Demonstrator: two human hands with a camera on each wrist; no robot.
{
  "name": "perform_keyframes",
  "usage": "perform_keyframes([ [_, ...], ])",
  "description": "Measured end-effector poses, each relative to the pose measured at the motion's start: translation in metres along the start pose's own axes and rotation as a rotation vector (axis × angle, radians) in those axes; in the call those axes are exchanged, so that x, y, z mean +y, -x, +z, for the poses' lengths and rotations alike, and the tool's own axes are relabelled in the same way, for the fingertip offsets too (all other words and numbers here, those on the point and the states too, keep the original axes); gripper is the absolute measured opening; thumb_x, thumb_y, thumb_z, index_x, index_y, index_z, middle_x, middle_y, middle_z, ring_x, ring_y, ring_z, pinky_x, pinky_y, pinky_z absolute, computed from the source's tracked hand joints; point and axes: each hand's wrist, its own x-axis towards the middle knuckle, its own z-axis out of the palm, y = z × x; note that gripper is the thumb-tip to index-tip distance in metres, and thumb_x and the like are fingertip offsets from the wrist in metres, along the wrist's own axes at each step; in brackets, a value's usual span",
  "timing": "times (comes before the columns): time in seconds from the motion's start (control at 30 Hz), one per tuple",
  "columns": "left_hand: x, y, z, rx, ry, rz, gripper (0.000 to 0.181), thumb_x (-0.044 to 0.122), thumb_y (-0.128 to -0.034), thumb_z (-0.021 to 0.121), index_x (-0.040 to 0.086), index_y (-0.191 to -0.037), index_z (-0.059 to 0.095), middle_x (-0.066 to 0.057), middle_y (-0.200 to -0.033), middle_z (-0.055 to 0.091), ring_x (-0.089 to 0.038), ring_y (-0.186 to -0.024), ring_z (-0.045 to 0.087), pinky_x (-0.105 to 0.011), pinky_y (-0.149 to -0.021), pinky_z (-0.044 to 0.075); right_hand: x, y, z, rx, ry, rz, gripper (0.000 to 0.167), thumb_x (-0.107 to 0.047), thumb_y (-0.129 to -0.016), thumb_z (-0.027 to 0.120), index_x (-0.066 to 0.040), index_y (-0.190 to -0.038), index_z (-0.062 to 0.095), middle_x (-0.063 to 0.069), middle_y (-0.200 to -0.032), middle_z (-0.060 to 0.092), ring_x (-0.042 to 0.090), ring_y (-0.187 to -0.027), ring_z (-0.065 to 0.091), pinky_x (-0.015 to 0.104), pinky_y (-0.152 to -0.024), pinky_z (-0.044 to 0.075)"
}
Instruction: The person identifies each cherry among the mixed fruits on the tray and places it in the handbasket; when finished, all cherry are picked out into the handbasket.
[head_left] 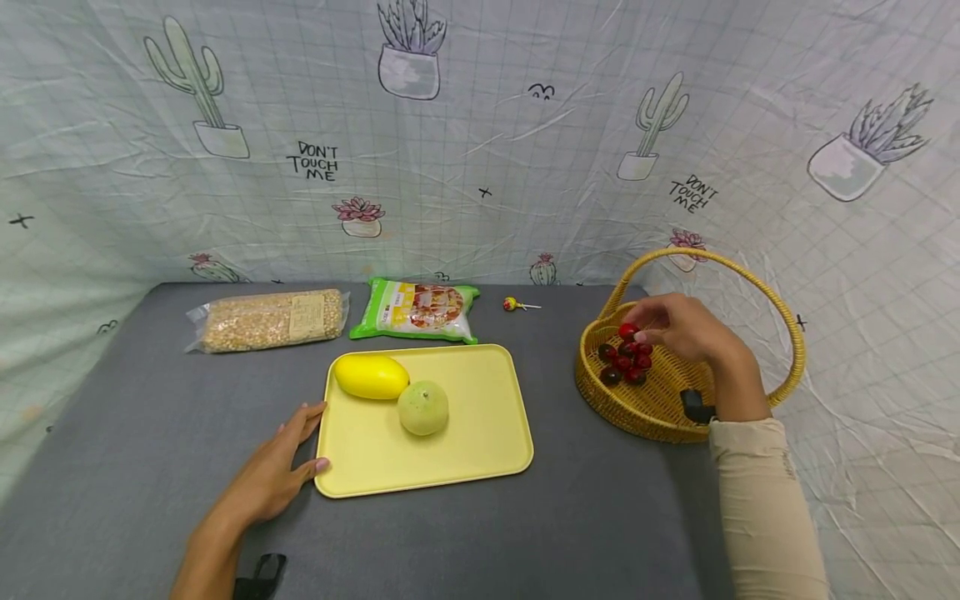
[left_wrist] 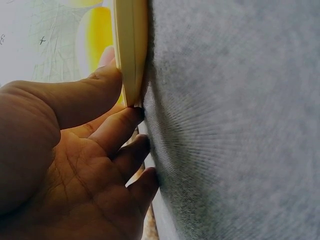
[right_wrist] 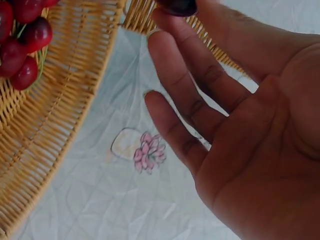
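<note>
My right hand (head_left: 686, 327) is over the left part of a wicker basket (head_left: 654, 427), pinching a dark red cherry (right_wrist: 179, 6) between thumb and fingertips. Several more cherries (head_left: 624, 364), some with green stems, lie in the basket under the fingers. At the left edge of a yellow tray (head_left: 480, 433), my left hand (head_left: 273, 471) touches the rim with its thumb and fingertips, the fingers spread and fairly straight. On the tray lie a smooth yellow oblong fruit (head_left: 371, 377) and a round pale green fruit (head_left: 423, 408), side by side.
Behind the tray lie a clear bag of yellow kernels (head_left: 251, 323), a green-and-white food packet (head_left: 415, 312) and a lollipop (head_left: 512, 304). The basket's tall handle (head_left: 776, 293) arches over its right side. A patterned cloth (head_left: 480, 150) hangs behind the grey table (head_left: 600, 517).
</note>
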Motion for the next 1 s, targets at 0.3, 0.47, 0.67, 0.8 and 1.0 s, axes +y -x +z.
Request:
perform_keyframes([
  [0.3, -0.001, 0.0, 0.0, 0.007, -0.005, 0.009, 0.086, 0.015, -0.0976, 0.077, 0.001, -0.165, 0.026, -0.032, -0.165, 0.039, -0.058, -0.158, 0.018, -0.076, -0.126, 0.016, 0.021, -0.007, -0.002, -0.007, 0.051, 0.077, 0.021, -0.007, -0.103, 0.07, 0.0, -0.122, 0.074, 0.02, -0.117, 0.078, 0.037, -0.107, 0.072, 0.047, -0.09, 0.058],
  [0.47, -0.002, -0.001, 0.0, 0.006, -0.006, 0.013, 0.086, 0.015, -0.0975, 0.077, 0.0, -0.165, 0.025, -0.032, -0.165, 0.039, -0.058, -0.158, 0.017, -0.076, -0.126, 0.016, 0.036, -0.009, -0.003, -0.03, 0.063, 0.129, 0.024, -0.005, -0.103, 0.068, 0.004, -0.125, 0.072, 0.026, -0.119, 0.076, 0.043, -0.111, 0.07, 0.054, -0.091, 0.059],
  [0.67, -0.001, -0.001, 0.0, 0.003, -0.004, 0.005, 0.086, 0.016, -0.0976, 0.077, 0.001, -0.165, 0.026, -0.031, -0.165, 0.039, -0.057, -0.159, 0.018, -0.076, -0.126, 0.016, 0.05, -0.011, -0.004, -0.042, 0.075, 0.21, 0.025, -0.005, -0.103, 0.066, 0.007, -0.125, 0.07, 0.029, -0.12, 0.074, 0.042, -0.107, 0.069, 0.041, -0.08, 0.059],
  [0.8, -0.001, -0.001, 0.0, 0.003, -0.004, -0.001, 0.086, 0.015, -0.0974, 0.077, 0.001, -0.165, 0.026, -0.031, -0.165, 0.039, -0.057, -0.159, 0.019, -0.076, -0.126, 0.016, 0.054, -0.011, -0.004, -0.048, 0.09, 0.288, 0.025, -0.006, -0.103, 0.065, 0.007, -0.125, 0.07, 0.031, -0.12, 0.072, 0.038, -0.099, 0.067, 0.038, -0.076, 0.056],
  [1.0, -0.001, -0.002, 0.0, -0.001, 0.0, -0.01, 0.087, 0.016, -0.0975, 0.077, 0.001, -0.166, 0.025, -0.031, -0.166, 0.038, -0.056, -0.159, 0.018, -0.075, -0.127, 0.015, 0.058, -0.008, -0.001, -0.053, 0.109, 0.424, 0.024, -0.014, -0.105, 0.064, -0.003, -0.125, 0.073, 0.03, -0.126, 0.067, 0.034, -0.096, 0.062, 0.041, -0.076, 0.053],
])
